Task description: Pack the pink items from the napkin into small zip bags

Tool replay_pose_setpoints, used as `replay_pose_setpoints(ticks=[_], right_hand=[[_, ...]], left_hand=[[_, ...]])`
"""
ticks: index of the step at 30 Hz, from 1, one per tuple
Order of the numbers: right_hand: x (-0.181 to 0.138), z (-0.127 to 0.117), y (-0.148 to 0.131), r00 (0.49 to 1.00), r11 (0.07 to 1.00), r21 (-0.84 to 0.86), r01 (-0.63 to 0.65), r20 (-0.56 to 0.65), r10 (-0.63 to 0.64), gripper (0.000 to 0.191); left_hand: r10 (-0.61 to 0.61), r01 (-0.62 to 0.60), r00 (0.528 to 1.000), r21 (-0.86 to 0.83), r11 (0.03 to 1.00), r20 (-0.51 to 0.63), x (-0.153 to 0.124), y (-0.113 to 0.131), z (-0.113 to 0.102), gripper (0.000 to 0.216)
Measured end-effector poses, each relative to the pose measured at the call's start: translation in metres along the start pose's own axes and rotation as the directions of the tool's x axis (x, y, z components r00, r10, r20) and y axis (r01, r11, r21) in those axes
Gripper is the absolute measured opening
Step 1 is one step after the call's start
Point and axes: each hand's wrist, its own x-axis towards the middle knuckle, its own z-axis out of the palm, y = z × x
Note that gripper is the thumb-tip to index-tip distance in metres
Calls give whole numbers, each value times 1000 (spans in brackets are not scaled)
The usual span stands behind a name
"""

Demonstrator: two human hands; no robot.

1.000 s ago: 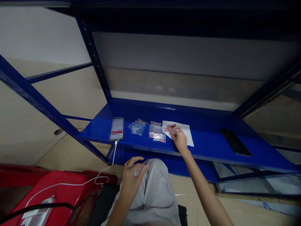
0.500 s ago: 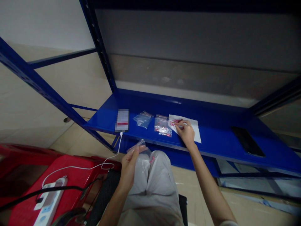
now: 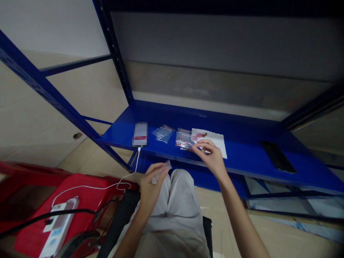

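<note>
While the left hand rests over the knee, its thumb and fingers pinch a small clear plastic zip bag, thin, glossy and crumpled, its upper corner sticking up toward the shelf edge; contents cannot be made out.

Right hand: raised just in front of the shelf lip, thumb and forefinger pressed together at the tips as if on something tiny; whether anything sits between them cannot be told.

White paper sheet: flat, rectangular, matte, lying on the shelf just behind the right hand. Small pink and dark pieces form a loose cluster at its left end.

Filled zip bag: clear, wrinkled film, with pink bits inside, touching the sheet's left edge.

Empty-looking zip bag: clear, creased, lying further left, apart from the filled one.

Phone: upright rectangle, screen lit, near the shelf's front edge, with a white cable running down from it.

Blue metal shelf: smooth painted sheet steel, with perforated uprights.

Dark phone: flat black slab, well apart to the right.

Red plastic stool: glossy, at lower left, carrying a white power strip.

Light grey trousers: soft woven cloth.
</note>
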Motion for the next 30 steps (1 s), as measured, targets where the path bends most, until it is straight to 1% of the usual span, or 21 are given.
replay_pose_setpoints(ticks=[1, 3, 5, 7, 10, 13, 14, 16, 19, 21, 22, 24, 25, 26, 27, 28, 29, 30], right_hand=[[-7, 1, -16, 995, 998, 47, 30, 96, -35, 22], [-22, 4, -43, 956, 993, 104, 63, 280, -90, 16], [-35, 8, -61, 920, 992, 88, 91, 373, -117, 13], [-45, 11, -70, 909, 994, -3, 108, 405, -97, 11], [-53, 15, -74, 919, 976, -184, 114, 393, -34, 12], [-58, 18, -74, 913, 953, -273, 131, 407, -9, 13], [-59, 18, -74, 903, 952, -270, 144, 429, -15, 14], [-59, 18, -74, 875, 963, -208, 173, 481, -53, 19], [-57, 18, -70, 839, 982, -10, 186, 521, -154, 25], [-53, 17, -60, 850, 982, 114, 151, 493, -188, 24], [-49, 17, -52, 869, 980, 151, 126, 460, -183, 24], [-37, 15, -29, 933, 985, 152, 75, 338, -124, 23], [-30, 13, -14, 965, 992, 112, 49, 252, -76, 22], [-22, 10, 2, 990, 999, 49, 25, 134, -31, 21], [-13, 6, 18, 1000, 999, -32, 3, 30, -2, 22], [-4, 2, 35, 999, 992, -124, -30, -48, 25, 22], [5, -2, 50, 994, 975, -212, -65, -98, 45, 23], [14, -6, 64, 990, 952, -290, -97, -124, 63, 26]], left_hand=[[88, -89, 996, 94, 992, 10, -1, 1, 0, 18], [255, -256, 966, 258, 932, 38, -5, 1, 2, 15], [379, -375, 923, 376, 847, 66, -9, -1, 3, 15], [453, -441, 887, 460, 771, 91, -13, -3, 4, 15], [497, -480, 859, 538, 694, 124, -17, -7, 5, 17], [524, -502, 840, 570, 650, 142, -18, -12, 6, 24], [529, -509, 835, 574, 641, 150, -18, -13, 7, 27], [536, -525, 827, 575, 628, 170, -16, -16, 7, 34], [557, -547, 809, 585, 599, 185, -14, -19, 8, 43], [582, -553, 796, 594, 584, 169, -13, -19, 7, 46], [590, -551, 793, 596, 585, 154, -13, -19, 7, 47], [585, -528, 803, 585, 615, 110, -12, -19, 7, 43], [568, -505, 819, 571, 647, 82, -12, -19, 6, 40], [538, -474, 841, 551, 686, 54, -11, -19, 6, 35], [500, -437, 866, 528, 728, 27, -11, -18, 5, 30], [459, -399, 888, 503, 767, 5, -10, -18, 5, 24], [419, -363, 908, 481, 798, -10, -8, -18, 4, 18], [383, -332, 924, 463, 821, -16, -7, -17, 4, 13]])
